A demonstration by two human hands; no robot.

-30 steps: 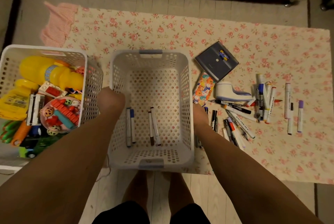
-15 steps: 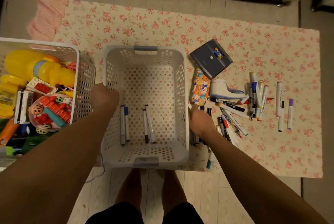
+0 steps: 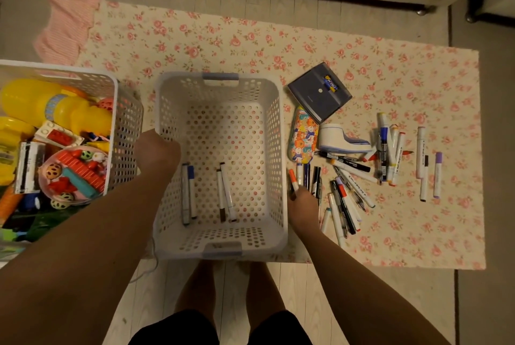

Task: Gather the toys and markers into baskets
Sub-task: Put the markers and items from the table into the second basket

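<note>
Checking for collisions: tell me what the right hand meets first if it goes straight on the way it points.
The right hand meets the markers just ahead of it, seemingly touching them; beyond, the patterned pencil case.

Middle basket point(image 3: 220, 127) is open on top and the far half of its floor is bare. Four markers point(image 3: 207, 191) lie along the near-left part, and my left hand point(image 3: 157, 152) grips its left wall, leaving only a narrow gap to the packed toy basket point(image 3: 125, 121). To the right, my right hand point(image 3: 302, 202) is down among the loose markers point(image 3: 345, 194), hemmed in by the pencil case point(image 3: 302, 135), white boot-shaped piece point(image 3: 340, 139) and dark box point(image 3: 320, 92) beyond. The far strip of the floral surface point(image 3: 223, 40) lies bare.
</note>
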